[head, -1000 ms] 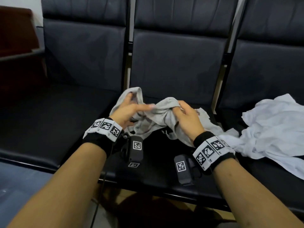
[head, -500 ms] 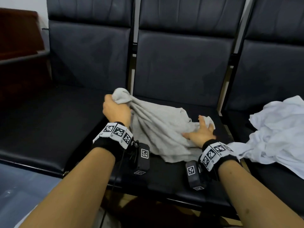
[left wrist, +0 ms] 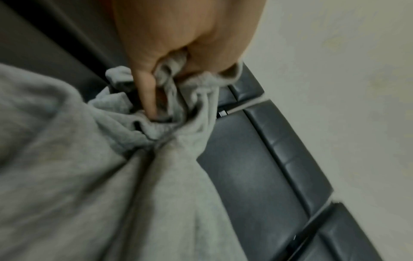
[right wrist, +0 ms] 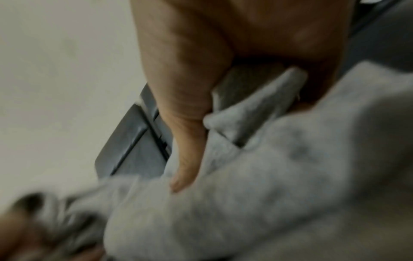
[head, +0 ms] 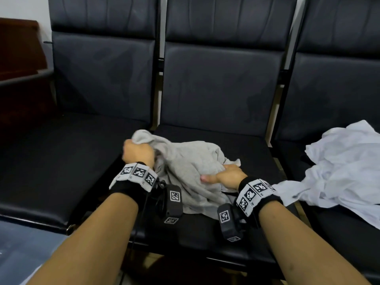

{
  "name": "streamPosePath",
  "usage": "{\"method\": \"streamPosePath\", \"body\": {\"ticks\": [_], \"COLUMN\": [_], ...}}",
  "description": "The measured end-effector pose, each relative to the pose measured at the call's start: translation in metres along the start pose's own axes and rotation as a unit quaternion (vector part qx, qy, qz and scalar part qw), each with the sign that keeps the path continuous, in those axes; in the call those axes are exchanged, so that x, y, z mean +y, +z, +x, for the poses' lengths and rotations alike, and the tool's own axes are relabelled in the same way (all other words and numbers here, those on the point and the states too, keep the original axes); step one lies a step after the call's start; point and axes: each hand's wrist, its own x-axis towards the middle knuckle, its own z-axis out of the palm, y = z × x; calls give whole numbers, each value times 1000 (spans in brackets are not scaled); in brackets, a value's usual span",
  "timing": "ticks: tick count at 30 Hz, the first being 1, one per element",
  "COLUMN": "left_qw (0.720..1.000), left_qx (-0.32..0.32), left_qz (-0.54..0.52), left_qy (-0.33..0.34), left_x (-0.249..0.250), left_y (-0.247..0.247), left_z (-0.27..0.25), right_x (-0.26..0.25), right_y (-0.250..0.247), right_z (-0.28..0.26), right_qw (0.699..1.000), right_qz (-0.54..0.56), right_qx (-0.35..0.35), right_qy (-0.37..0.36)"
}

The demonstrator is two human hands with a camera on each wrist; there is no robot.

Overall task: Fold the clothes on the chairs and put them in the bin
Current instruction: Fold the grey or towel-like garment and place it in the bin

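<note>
Folding step on grey garment (head: pixel 191 161): left hand (head: pixel 138 151) and right hand (head: pixel 228 176) fingers each clench bunched cloth. Next move likely calls for spreading it flat on middle chair seat (head: pixel 246 145).

I see a row of three black chairs (head: pixel 222 89) joined side by side, with soft padded backs and seats. Thin metal bars (head: pixel 159 64) show in the gaps between them. On my left stands something of dark red-brown wood (head: pixel 20 48). The wall (head: pixel 22 7) is white. The floor (head: pixel 18 249) looks grey-blue.
</note>
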Motion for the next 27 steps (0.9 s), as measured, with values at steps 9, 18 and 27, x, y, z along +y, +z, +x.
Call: {"method": "streamPosePath", "body": {"ticks": [9,18,27], "left_qw": [981,999,999], "left_qx": [175,12,-42], "left_qz": [-84,-6,-8], "left_qy": [4,33,34], "left_x": [12,14,12], "left_y": [-19,-8,-2], "left_z": [-2,-15,-15], "right_x": [0,-13,-20], "right_y": [-38,-14,-10], "right_z": [-8,-22,-36], "right_qw": [866,977,979], "right_qz": [343,-109,-194], "right_qx": [356,140,61], "right_qy": [76,-116,-8]}}
